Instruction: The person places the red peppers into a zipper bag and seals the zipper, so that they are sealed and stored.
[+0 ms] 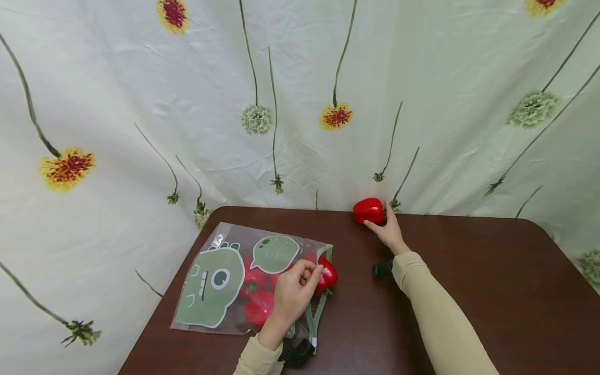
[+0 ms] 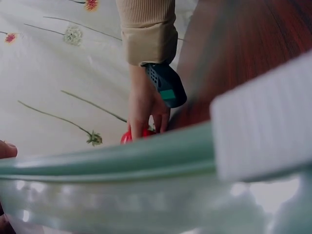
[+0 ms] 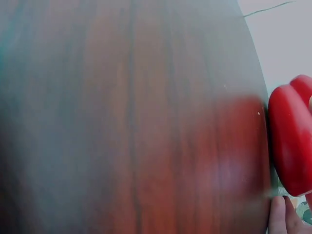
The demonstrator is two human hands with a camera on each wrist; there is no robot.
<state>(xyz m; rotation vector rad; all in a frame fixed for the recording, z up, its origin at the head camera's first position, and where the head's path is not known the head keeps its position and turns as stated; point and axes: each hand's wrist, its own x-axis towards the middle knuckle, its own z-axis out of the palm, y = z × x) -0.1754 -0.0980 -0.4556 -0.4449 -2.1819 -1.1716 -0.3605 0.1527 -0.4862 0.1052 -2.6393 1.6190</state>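
A red bell pepper (image 1: 369,210) lies at the table's far edge, its stem end toward my right hand (image 1: 390,232). That hand grips it between thumb and fingers; the same bell pepper (image 3: 292,141) shows at the right of the right wrist view. My left hand (image 1: 291,291) pinches the green-trimmed rim of a clear zip bag (image 1: 197,281) printed with a green dinosaur. Several red peppers show through the plastic. One more red pepper (image 1: 327,276) sits at the bag's mouth, partly behind the left fingers. The green trim (image 2: 122,156) crosses the left wrist view.
The dark brown table (image 1: 478,271) has rounded far corners. A pale curtain (image 1: 300,78) printed with flowers hangs right behind its far edge. A white zip slider (image 2: 263,117) sits on the bag's trim, close to the left wrist camera.
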